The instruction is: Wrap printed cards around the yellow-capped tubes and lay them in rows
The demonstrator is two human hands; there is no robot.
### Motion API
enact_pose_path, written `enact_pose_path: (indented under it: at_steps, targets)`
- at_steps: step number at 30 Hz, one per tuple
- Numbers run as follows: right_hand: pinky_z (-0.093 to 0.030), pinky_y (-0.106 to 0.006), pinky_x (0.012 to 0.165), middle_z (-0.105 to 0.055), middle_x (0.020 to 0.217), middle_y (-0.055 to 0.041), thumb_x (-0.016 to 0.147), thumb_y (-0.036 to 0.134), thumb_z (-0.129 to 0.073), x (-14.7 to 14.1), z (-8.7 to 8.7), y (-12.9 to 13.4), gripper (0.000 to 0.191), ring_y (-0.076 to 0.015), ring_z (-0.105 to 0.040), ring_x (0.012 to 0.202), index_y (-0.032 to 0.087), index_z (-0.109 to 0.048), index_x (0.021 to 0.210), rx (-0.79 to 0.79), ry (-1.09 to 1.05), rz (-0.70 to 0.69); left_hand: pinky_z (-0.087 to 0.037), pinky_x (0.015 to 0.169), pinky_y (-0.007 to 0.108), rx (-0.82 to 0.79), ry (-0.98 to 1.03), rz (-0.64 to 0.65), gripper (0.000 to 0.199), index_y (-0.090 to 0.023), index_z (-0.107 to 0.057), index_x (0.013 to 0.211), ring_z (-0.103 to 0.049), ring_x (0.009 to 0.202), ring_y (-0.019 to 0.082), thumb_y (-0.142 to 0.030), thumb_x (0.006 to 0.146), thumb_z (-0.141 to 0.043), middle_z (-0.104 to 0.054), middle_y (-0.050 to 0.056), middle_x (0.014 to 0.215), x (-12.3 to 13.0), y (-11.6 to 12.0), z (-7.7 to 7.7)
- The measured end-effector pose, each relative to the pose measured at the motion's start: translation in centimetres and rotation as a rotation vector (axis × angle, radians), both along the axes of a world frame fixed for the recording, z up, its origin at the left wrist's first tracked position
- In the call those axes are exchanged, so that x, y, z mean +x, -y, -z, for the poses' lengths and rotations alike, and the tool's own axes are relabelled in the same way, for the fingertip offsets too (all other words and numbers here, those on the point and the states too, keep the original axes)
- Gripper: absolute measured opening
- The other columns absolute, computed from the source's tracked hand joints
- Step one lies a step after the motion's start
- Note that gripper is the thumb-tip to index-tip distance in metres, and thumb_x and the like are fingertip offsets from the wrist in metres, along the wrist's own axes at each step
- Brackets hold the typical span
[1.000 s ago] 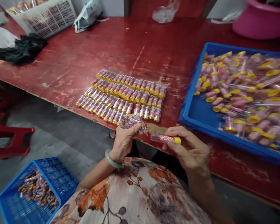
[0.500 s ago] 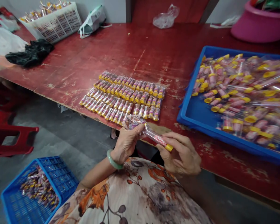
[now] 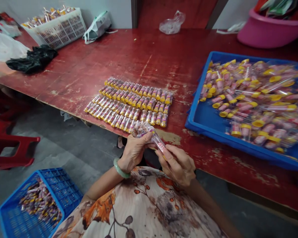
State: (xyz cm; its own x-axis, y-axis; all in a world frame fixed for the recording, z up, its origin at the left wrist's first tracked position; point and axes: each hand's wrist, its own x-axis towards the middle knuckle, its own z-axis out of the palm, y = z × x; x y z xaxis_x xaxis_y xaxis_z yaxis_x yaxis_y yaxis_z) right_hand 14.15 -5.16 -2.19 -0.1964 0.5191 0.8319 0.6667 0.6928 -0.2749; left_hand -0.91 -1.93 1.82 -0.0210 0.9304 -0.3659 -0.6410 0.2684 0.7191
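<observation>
My left hand (image 3: 135,148), with a pale green bangle at its wrist, is closed on clear crinkled wrappers (image 3: 142,129) with brown and purple print. A clear tube (image 3: 159,142) with red and white lettering slants down from there, and my right hand (image 3: 177,163) grips its lower end. Its yellow cap is mostly covered by my right fingers. Beyond my hands, small yellow-capped tubes (image 3: 136,96) lie side by side in several rows. At the right, a blue tray (image 3: 206,124) holds a loose heap of pink, yellow-capped tubes (image 3: 260,89).
The red table (image 3: 89,66) carries a white basket (image 3: 62,31), a black bag (image 3: 32,59), a clear plastic bag (image 3: 172,23) and a pink tub (image 3: 268,31). On the floor at the left are a blue basket (image 3: 72,188) of wrapped pieces and a red stool (image 3: 15,148).
My right hand has moved left and closer to my left hand, and its fingers now cover more of the tube's capped end. The view has shifted slightly.
</observation>
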Motion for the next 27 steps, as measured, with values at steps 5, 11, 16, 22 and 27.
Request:
enact_pose_path:
  at_steps: [5,11,16,22,27]
  targets:
    - [-0.058,-0.031,0.079,-0.067,0.111,-0.009,0.078,0.016,-0.073,-0.9,-0.5,-0.4,0.063,-0.0202,-0.068,0.096,0.024,-0.05,0.136,0.008,-0.073,0.008,-0.055,0.058,0.024,0.058,0.023,0.017,0.038,-0.012,-0.068,0.083,-0.064,0.062,0.012,-0.033,0.059,-0.087,-0.069,0.002,0.077,-0.3,0.1,0.1]
    - [-0.056,-0.041,0.089,-0.059,0.125,-0.0131,0.086,0.011,-0.058,-0.1,-1.8,-0.7,0.048,-0.0252,-0.06,0.113,0.022,-0.052,0.132,-0.242,-0.148,-0.317,-0.056,0.065,0.026,0.039,0.073,0.04,0.035,-0.014,-0.069,0.09,-0.066,0.071,0.014,-0.025,0.061,-0.086,-0.071,0.003,0.087,-0.6,0.3,-0.2]
    - [-0.056,-0.04,0.079,-0.061,0.116,-0.0087,0.075,0.021,-0.072,-0.1,-1.9,-1.0,0.052,-0.0231,-0.063,0.096,0.026,-0.055,0.124,-0.341,-0.362,-0.269,-0.056,0.066,0.026,-0.004,0.105,0.126,0.034,-0.013,-0.07,0.092,-0.066,0.07,0.013,-0.025,0.063,-0.085,-0.071,0.003,0.084,-0.2,0.7,-0.8]
    - [-0.051,-0.029,0.064,-0.062,0.099,-0.0046,0.071,0.017,-0.076,-0.3,-3.0,-1.7,0.028,-0.0169,-0.06,0.081,0.023,-0.064,0.096,-0.518,-0.591,-0.368,-0.053,0.072,0.027,-0.021,0.079,0.247,0.037,-0.014,-0.071,0.089,-0.065,0.072,0.014,-0.023,0.057,-0.088,-0.071,0.003,0.084,0.2,1.2,-1.2]
    - [-0.046,-0.027,0.061,-0.059,0.101,-0.0041,0.069,0.015,-0.076,-0.5,-3.4,-2.0,0.033,-0.0141,-0.056,0.077,0.023,-0.063,0.099,-0.533,-0.723,-0.331,-0.05,0.075,0.027,-0.021,0.073,0.338,0.041,-0.015,-0.072,0.09,-0.064,0.074,0.013,-0.027,0.055,-0.089,-0.071,0.002,0.083,0.5,1.4,-0.7]
